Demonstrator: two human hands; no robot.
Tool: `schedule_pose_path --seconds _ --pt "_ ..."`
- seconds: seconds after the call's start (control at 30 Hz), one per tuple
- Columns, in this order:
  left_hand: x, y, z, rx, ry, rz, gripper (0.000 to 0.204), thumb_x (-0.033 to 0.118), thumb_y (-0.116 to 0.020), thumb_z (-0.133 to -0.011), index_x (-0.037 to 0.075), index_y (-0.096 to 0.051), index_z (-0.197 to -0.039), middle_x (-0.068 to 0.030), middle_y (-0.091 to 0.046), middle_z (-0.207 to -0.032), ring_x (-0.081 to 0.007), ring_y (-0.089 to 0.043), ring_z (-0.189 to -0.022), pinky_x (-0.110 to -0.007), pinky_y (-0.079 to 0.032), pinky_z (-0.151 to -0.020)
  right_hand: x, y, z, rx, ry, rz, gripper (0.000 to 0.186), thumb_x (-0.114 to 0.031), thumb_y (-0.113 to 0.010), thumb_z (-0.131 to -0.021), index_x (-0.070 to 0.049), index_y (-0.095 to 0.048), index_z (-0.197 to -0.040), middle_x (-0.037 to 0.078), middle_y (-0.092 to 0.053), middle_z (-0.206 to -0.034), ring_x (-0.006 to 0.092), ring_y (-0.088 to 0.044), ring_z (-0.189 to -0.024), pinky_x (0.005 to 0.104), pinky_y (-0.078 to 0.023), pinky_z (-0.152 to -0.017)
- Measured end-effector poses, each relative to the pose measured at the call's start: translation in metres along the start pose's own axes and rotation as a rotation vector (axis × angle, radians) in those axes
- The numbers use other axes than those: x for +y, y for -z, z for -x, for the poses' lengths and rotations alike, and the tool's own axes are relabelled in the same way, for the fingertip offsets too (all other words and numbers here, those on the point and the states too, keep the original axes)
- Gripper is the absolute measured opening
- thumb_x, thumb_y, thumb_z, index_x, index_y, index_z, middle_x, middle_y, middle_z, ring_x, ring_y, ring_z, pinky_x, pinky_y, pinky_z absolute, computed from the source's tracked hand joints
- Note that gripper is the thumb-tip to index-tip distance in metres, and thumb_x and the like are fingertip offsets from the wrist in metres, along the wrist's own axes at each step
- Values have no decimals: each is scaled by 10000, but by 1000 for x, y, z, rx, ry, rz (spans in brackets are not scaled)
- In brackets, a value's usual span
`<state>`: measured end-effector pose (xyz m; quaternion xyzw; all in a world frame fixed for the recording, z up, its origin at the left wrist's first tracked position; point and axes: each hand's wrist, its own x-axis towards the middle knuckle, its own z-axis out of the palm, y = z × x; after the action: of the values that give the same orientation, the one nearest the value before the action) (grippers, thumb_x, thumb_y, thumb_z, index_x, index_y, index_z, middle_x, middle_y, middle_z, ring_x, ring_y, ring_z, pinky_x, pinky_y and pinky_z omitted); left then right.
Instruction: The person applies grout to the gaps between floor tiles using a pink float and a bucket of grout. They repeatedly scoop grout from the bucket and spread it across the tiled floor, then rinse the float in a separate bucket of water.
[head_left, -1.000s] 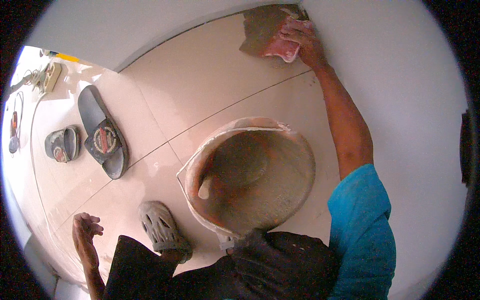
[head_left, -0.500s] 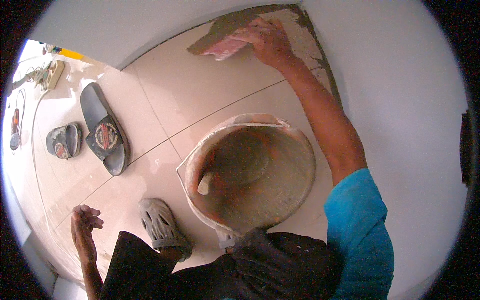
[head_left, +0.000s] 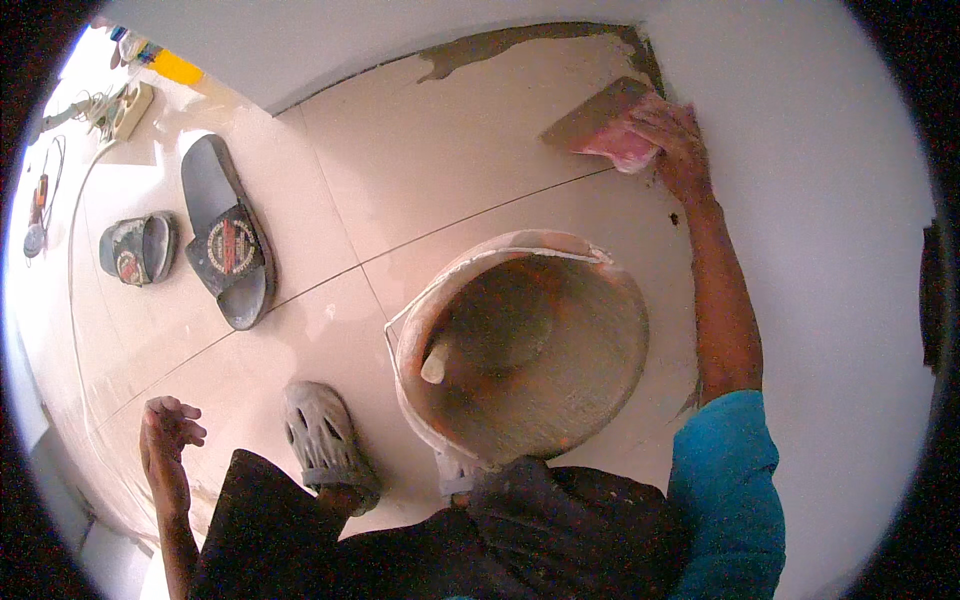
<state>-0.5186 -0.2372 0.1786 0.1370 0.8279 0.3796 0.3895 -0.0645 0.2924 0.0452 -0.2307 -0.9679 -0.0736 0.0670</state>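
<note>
My right hand (head_left: 678, 150) grips a flat pink-and-grey piece (head_left: 605, 125), its exact kind unclear, with the grey part reaching left over the tile. It is at the floor's far right corner, beside the right wall. Wet grey-brown mortar (head_left: 500, 48) lies in an uneven band along the far wall's foot and into that corner. My left hand (head_left: 172, 425) hovers at the lower left, fingers loosely bent and apart, holding nothing. Between my right arm and my feet stands a mortar-stained bucket (head_left: 590, 350), with a pale handle end (head_left: 434, 364) showing inside.
A large black slide sandal (head_left: 228, 235) and a smaller one (head_left: 140, 248) lie on the tiles at left. Farther back are a power strip (head_left: 132, 110), cords and a yellow thing (head_left: 177, 67). My grey clog (head_left: 322, 430) is left of the bucket; white walls (head_left: 820, 250) close the right side.
My right hand has moved right and nearer with the pink-and-grey piece, toward the right wall. More of the mortar band along the far wall shows. The whole view has shifted slightly.
</note>
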Motion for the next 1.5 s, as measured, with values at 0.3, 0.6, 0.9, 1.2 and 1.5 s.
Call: schedule_pose_path --seconds 0.3,0.6,0.9,1.2,1.5 --pt "-3 1 -11 -46 -10 -49 449 472 -408 -986 52 -519 -1098 -97 -603 -912 -153 -570 -714 -282 -459 -628 57 -55 -21 217 -73 -112 380 -37 -685 -726 -155 -688 -1087 34 -610 -1239 233 -507 -1222 416 -385 -1038" --pt "-10 4 -7 -28 6 -28 379 411 -419 -987 59 -525 -1080 -93 -602 -912 -153 -570 -708 -288 -463 -638 3 -34 -66 253 -68 -101 360 -19 -658 -714 -146 -710 -1047 42 -647 -1151 242 -519 -1200 415 -380 -1022" --pt "6 -13 -15 -80 -20 -53 398 442 -417 -982 66 -534 -1039 -92 -605 -904 -150 -575 -711 -275 -460 -642 -45 -56 -64 209 -147 -158 370 -92 -656 -716 -190 -709 -1069 14 -654 -1144 212 -543 -1160 416 -387 -1014" --pt "6 -21 -10 -142 -60 -35 446 463 -357 -1002 56 -538 -1030 -104 -617 -923 -153 -588 -720 -280 -467 -644 -133 -41 -120 267 207 -46 337 -190 -594 -784 -283 -690 -1094 -91 -661 -1133 136 -571 -1078 376 -423 -913" --pt "6 -19 8 -109 -58 -156 419 425 -357 -1008 56 -556 -1008 -93 -613 -969 -168 -590 -773 -299 -468 -690 -128 28 -106 105 135 -120 390 -16 -579 -756 -217 -700 -1068 -34 -678 -1124 195 -576 -1112 428 -430 -914"
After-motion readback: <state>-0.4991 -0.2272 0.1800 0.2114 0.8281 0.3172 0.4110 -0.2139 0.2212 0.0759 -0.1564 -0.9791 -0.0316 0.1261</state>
